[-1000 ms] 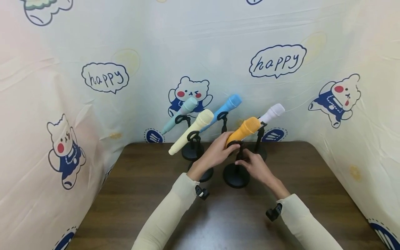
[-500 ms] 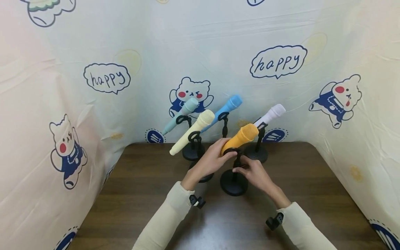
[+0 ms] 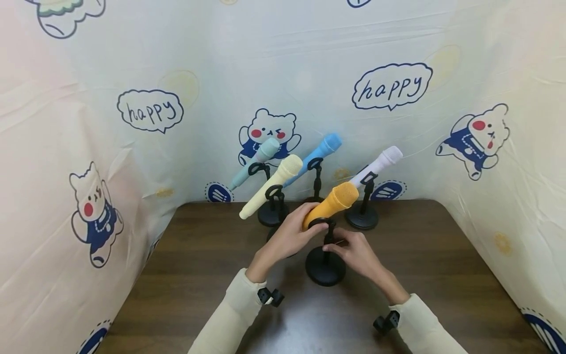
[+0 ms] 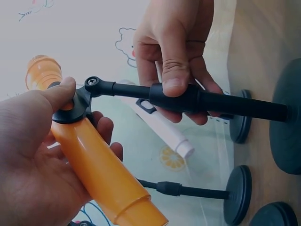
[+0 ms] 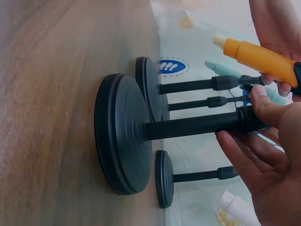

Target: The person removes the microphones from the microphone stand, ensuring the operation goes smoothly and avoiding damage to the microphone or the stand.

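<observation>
An orange microphone (image 3: 333,200) sits tilted in the clip of a black microphone stand (image 3: 325,268). My left hand (image 3: 285,238) holds the microphone at its clip, thumb (image 4: 63,94) on the clip and fingers behind the orange body. My right hand (image 3: 358,251) grips the collar (image 4: 176,97) of the same stand, thumb on one side and fingers on the other. The stand's round base (image 5: 124,134) is at the tabletop; whether it touches the wood I cannot tell.
Behind stand several more microphones on black stands: mint (image 3: 254,164), cream (image 3: 271,187), blue (image 3: 325,147) and pale lavender (image 3: 380,164). A printed cloth (image 3: 309,64) hangs behind the brown wooden table (image 3: 199,275).
Both hands have brought the orange microphone and its stand nearer to me and slightly left. The other microphones stay in place.
</observation>
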